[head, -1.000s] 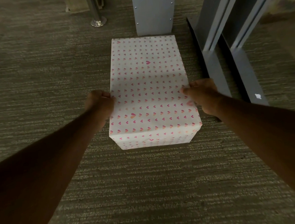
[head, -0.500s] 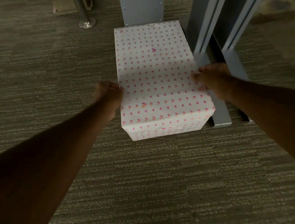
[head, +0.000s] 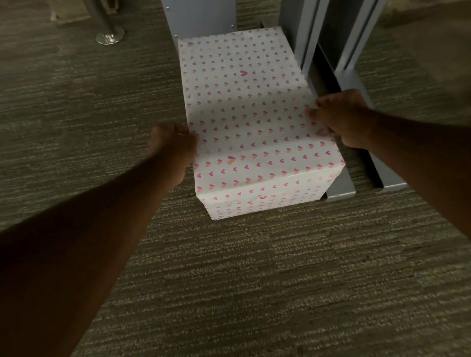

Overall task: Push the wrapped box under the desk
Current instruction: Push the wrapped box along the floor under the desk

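Observation:
The wrapped box [head: 249, 103] is long, in white paper with small pink hearts, and lies on the carpet. Its far end touches or nearly touches a grey upright panel [head: 199, 6]. Its right side runs along the grey desk leg [head: 314, 8] and that leg's floor foot [head: 341, 187]. My left hand [head: 173, 144] grips the box's left side about midway along. My right hand [head: 341, 116] grips the right side, thumb lying on the top face, fingers squeezed between box and leg.
A second grey leg with a flat foot [head: 386, 173] stands just right of the first. A chrome post with a round base [head: 110, 35] stands at the far left. Striped grey-green carpet [head: 240, 280] covers the floor all around.
The box has slid forward and to the right with both hands on its sides. It now lies close against the desk leg and near the grey panel.

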`<state>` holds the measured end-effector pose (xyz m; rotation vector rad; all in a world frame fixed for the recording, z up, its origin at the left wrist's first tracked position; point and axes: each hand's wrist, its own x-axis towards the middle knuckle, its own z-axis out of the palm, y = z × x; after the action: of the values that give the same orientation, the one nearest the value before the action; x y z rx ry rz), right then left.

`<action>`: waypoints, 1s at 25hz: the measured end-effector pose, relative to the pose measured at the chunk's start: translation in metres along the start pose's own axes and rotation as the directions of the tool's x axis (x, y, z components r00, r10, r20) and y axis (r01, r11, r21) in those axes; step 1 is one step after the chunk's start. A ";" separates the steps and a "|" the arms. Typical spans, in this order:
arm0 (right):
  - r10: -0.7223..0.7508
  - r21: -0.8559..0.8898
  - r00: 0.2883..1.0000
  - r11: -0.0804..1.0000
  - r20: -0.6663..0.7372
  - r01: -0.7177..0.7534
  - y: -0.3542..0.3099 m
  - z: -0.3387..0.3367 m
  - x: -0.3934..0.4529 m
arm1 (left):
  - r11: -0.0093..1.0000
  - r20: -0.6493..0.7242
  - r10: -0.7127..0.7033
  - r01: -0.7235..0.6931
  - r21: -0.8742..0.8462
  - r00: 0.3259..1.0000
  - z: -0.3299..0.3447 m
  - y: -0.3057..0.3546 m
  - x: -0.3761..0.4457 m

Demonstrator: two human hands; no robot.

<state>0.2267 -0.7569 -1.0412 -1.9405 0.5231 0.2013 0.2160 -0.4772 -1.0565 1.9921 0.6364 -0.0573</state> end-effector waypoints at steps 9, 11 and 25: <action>0.022 -0.009 0.998 1.000 -0.051 -0.023 0.002 -0.005 0.005 | 0.999 0.009 0.021 -0.021 0.029 1.000 0.004 0.005 -0.005; 0.028 -0.018 0.998 0.999 -0.050 -0.029 0.003 -0.006 0.006 | 0.999 0.000 0.019 -0.019 0.037 1.000 0.005 0.006 -0.008; -0.036 -0.213 0.998 0.977 -0.056 0.023 0.011 -0.002 -0.004 | 0.930 0.114 0.147 -0.176 0.321 0.983 0.004 0.008 -0.029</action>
<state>0.2177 -0.7615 -1.0473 -2.1671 0.5292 0.1872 0.1958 -0.4950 -1.0431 2.3463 0.4229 -0.1599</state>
